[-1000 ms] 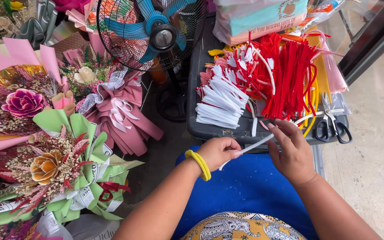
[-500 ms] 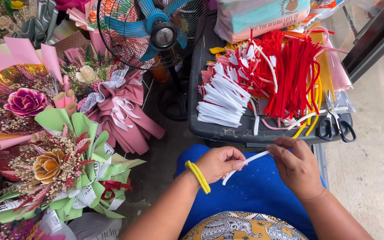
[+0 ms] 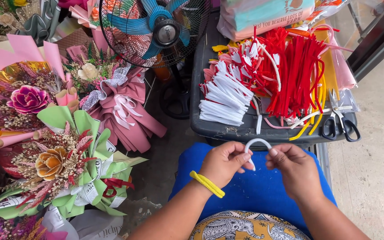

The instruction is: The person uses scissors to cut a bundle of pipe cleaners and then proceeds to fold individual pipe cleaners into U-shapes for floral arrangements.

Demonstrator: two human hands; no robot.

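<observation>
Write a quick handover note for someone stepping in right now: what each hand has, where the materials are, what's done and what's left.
Left hand: pinching one end of a white pipe cleaner.
Right hand: pinching the other end; the stem is bent into an arch between both hands, over the lap.
Materials: white stems and red stems are piled on the dark tray ahead; scissors lie at its right edge.
Done: the stem is curved into a loop shape, ends apart.
Left: ends not yet joined or twisted. Finished bouquets stand at left beside a fan.
</observation>
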